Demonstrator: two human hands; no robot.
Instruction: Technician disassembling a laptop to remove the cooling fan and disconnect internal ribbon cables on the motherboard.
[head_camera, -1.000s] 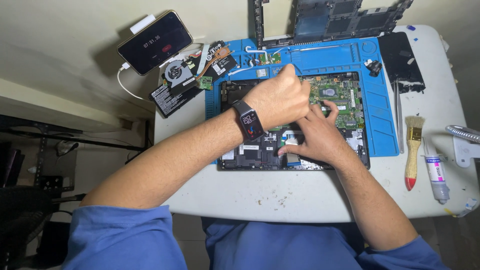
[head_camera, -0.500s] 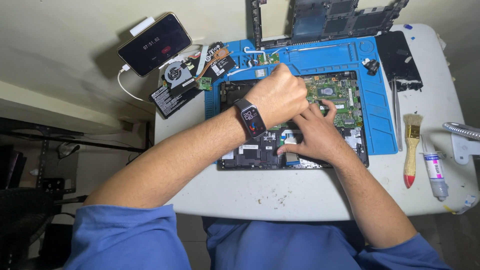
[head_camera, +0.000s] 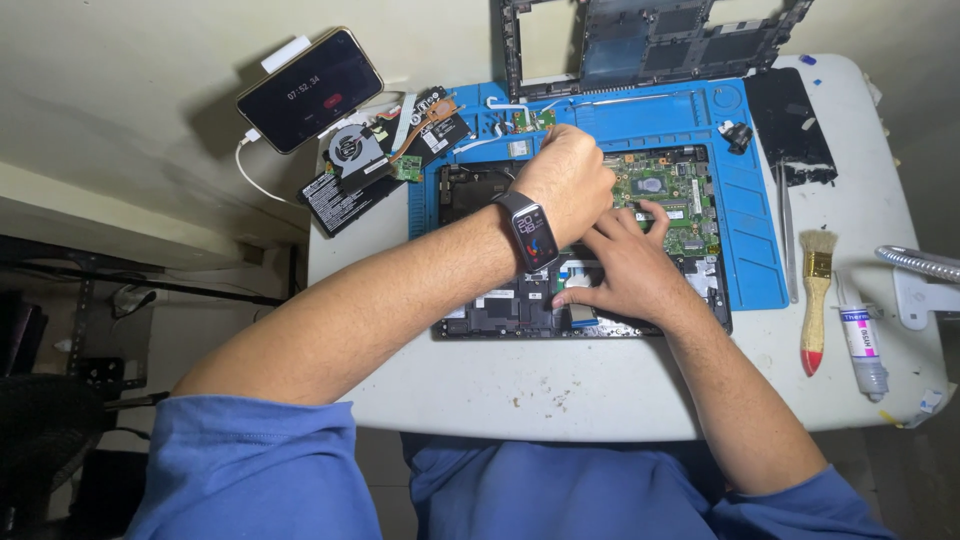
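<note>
At frame centre, the clenched left hand should work gently while the right hand, fingers spread flat, steadies the opened laptop base.

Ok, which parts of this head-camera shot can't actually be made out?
- Left hand: its fingertips fold under the fist, so its grip is hidden.
- Green circuit board: both hands cover its near left part.
- Right hand: what lies beneath its palm is hidden.
- Black chassis frame: cut off by the top edge.

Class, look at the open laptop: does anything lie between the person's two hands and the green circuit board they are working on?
Nothing visible does. The left hand and right hand both rest directly on the opened laptop, at the green circuit board. The brush lies apart, to the right.
</note>
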